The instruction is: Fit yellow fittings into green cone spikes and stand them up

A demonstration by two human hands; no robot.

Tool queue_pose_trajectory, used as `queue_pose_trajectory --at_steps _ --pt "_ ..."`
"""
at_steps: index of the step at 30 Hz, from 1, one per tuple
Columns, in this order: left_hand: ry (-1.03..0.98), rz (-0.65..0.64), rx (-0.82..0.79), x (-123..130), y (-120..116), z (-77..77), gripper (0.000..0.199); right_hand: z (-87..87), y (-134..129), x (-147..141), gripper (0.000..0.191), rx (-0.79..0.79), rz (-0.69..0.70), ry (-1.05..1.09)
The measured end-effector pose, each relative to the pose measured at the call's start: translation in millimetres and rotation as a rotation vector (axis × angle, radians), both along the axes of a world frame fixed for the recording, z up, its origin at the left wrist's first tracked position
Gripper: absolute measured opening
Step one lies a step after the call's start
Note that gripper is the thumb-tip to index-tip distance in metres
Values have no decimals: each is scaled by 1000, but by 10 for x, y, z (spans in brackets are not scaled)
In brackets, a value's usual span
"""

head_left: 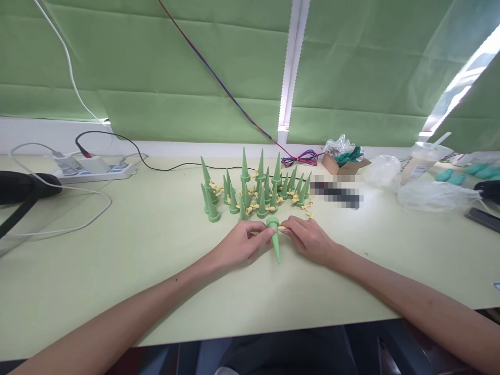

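The person's left hand (247, 241) pinched a light green cone (275, 246) between thumb and fingers, near the middle of the table's near half. The cone's wide base faced the far side and its tip pointed toward the near edge. The right hand (311, 239), just to its right, gripped a small yellow piece (282, 228) with its fingertips, close against the base; whether the two touched could not be told. Beyond both hands, a cluster of upright green cones (262, 202) stood on the table (156, 234), with yellow bits (306, 207) among them. Farther right sat a cardboard box (349, 168); at far left lay a power strip (96, 176).
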State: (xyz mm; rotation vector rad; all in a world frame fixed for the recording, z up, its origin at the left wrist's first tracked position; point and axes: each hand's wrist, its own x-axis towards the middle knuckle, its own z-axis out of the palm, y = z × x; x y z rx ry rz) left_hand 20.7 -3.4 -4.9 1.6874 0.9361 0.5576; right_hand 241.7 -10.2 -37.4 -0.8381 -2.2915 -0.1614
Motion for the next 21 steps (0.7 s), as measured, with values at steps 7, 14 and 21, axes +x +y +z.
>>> queue_pose_trajectory --at_steps 7,14,21 --pt "80 71 173 10 -10 -49 37 -11 -30 -49 23 -180 -6 153" --pt "84 93 315 28 -9 -51 28 38 -52 -86 26 -313 -41 223" --pt "39 101 363 53 -2 -47 27 100 -88 -118 30 -415 -63 300"
